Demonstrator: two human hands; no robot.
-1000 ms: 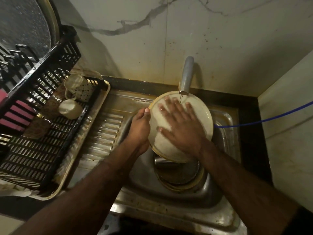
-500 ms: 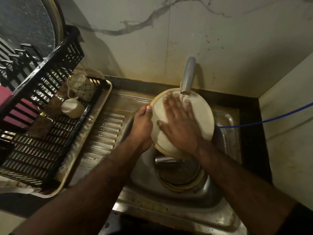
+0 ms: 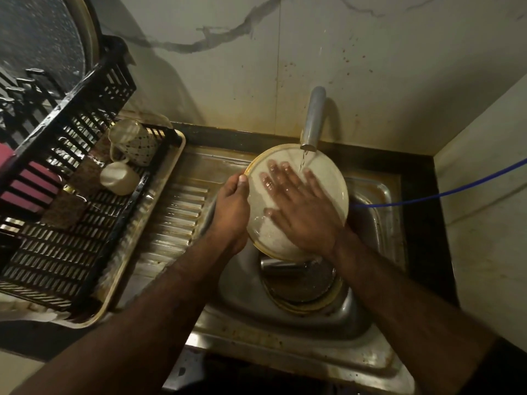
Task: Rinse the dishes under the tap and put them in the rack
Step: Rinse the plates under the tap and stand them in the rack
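Presently, rinse step in hand. Stainless steel sink (image 3: 379, 201) with ribbed draining board fills the middle of the view; a further gold-rimmed dish (image 3: 302, 286) lies in the basin bottom, partly hidden, type unclear.

Black slatted plastic dish rack (image 3: 65, 172) stands on a cream tray (image 3: 171, 195) to the left, well apart from the basin, so drips fall clear of the tabletop. Inside it: a spotted white mug (image 3: 134, 143) and a plain white cup (image 3: 118, 178), both on their sides, touching or nearly so. Much of the rack floor looks free, so room for plates.

Round cream plate with gold rim (image 3: 328, 178) is held tilted over the basin, upper edge just under the grey metal tap spout (image 3: 313, 118). Thin water stream (image 3: 303, 162) lands near the top of the plate; tilt presumably lets it run down the face and off into the basin.

Left hand (image 3: 231, 209) grips the plate's left rim, thumb on the front edge, fingers behind (hidden). Right hand (image 3: 299, 206) lies flat and spread on the plate face, fingers wet, holding nothing; judged to be rubbing the surface under the flow.

Blue cord or hose (image 3: 445, 193) runs from the right wall to behind the plate.

Risk noted: wet rim, one-handed hold, slip possible on transfer to the rack.
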